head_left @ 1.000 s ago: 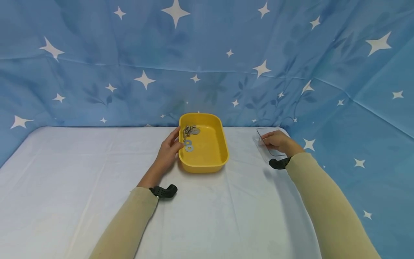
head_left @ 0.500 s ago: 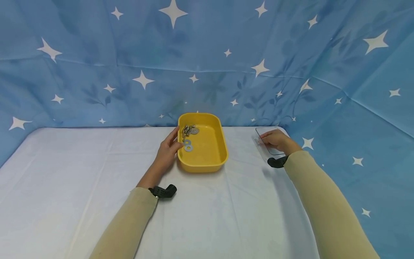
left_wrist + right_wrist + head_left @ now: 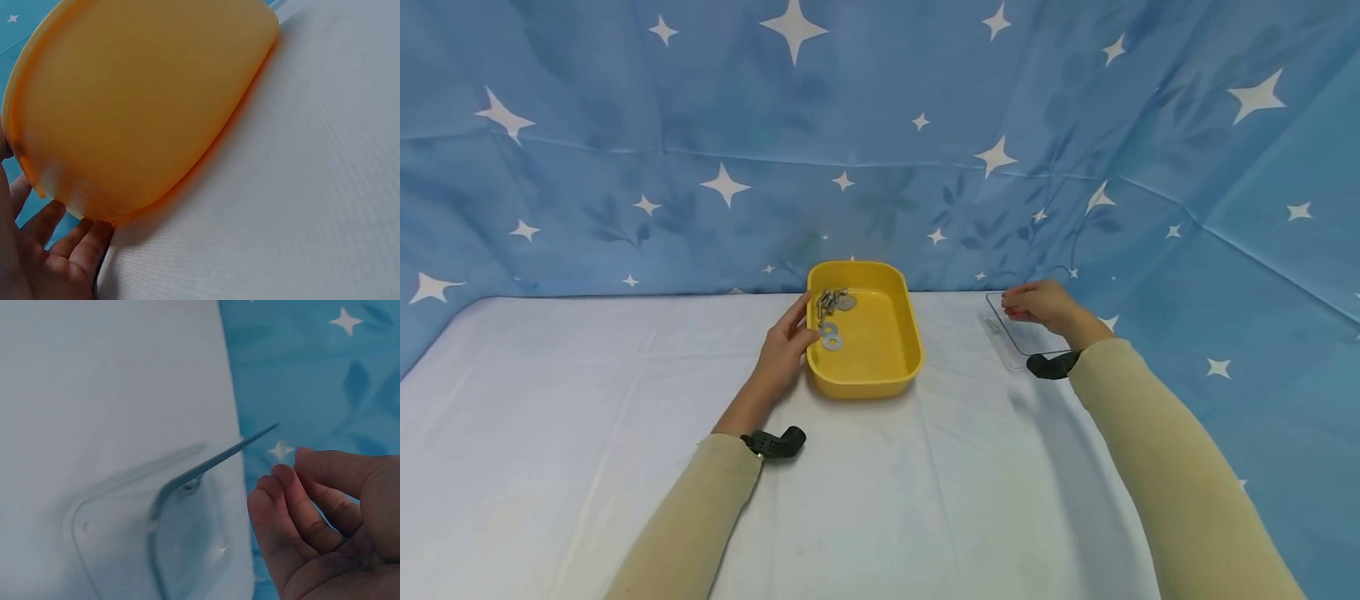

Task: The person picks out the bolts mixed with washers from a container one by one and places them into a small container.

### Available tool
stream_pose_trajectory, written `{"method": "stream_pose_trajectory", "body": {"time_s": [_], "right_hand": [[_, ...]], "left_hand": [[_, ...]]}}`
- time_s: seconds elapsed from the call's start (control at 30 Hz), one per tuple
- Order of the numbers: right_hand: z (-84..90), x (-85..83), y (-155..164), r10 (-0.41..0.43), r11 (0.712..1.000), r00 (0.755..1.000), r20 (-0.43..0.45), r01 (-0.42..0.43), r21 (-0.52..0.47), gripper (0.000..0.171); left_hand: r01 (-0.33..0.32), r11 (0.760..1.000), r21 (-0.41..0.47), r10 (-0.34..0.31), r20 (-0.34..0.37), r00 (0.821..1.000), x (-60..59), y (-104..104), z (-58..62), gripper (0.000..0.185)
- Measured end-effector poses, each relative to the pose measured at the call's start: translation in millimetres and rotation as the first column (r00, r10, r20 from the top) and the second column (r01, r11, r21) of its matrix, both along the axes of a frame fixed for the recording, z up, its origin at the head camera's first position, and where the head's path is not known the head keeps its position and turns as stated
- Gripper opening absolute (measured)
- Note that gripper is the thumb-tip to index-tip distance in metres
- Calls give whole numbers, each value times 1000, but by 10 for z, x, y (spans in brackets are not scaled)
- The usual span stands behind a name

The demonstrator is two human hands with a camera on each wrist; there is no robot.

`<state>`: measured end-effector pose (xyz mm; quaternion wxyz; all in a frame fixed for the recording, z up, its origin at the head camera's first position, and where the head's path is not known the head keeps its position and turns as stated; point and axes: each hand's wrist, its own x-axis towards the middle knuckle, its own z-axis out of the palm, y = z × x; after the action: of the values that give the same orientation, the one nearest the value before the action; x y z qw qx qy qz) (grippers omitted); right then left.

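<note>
Blue star-printed cloth point(image 3: 880, 150) is hung behind and to the right of a table covered in white cloth point(image 3: 587, 417). At the far middle of the table a yellow tray point(image 3: 880, 379) is set, and in its far left corner a small heap of metal screws point(image 3: 829, 302) and 2 flat washers point(image 3: 830, 336) is seen, with 1 more washer lying by the screws. The left hand point(image 3: 784, 348) is laid against the tray's left outer wall, thumb hooked at the rim beside the washers; in the left wrist view its fingers point(image 3: 75, 247) are seen loosely bent along the wall and the cloth, and the tray's near end appears raised off the surface. At the far right edge of the table a clear plastic container point(image 3: 1026, 340) is placed, well apart from the tray. Its transparent lid point(image 3: 212, 461) is seen tilted up at an angle in the right wrist view. The right hand point(image 3: 1041, 307) is held at the lid's far edge, fingers point(image 3: 300, 506) curled together; whether the lid is actually pinched cannot be told.
</note>
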<state>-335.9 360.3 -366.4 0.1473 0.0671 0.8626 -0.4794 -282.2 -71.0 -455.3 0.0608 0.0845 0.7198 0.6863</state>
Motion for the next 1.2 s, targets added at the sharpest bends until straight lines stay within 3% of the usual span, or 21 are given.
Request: {"method": "stream_pose_trajectory", "body": {"time_s": [0.07, 0.27, 0.43, 1.2], "right_hand": [[115, 23, -50, 11, 1000, 1000, -17, -11, -6, 49], [373, 69, -244, 15, 1000, 1000, -13, -16, -17, 57], [488, 82, -440, 54, 998, 999, 1, -54, -44, 57], [400, -59, -1530, 144, 953, 986, 80, -117, -278, 47]], "left_hand": [[-8, 1000, 4, 8, -14, 1000, -53, 6, -88, 70], [-19, 1000, -2, 19, -40, 999, -38, 23, -108, 69], [-16, 1000, -7, 15, -32, 999, -49, 21, -109, 69], [-27, 1000, -6, 26, -30, 999, -30, 28, -94, 69]]}}
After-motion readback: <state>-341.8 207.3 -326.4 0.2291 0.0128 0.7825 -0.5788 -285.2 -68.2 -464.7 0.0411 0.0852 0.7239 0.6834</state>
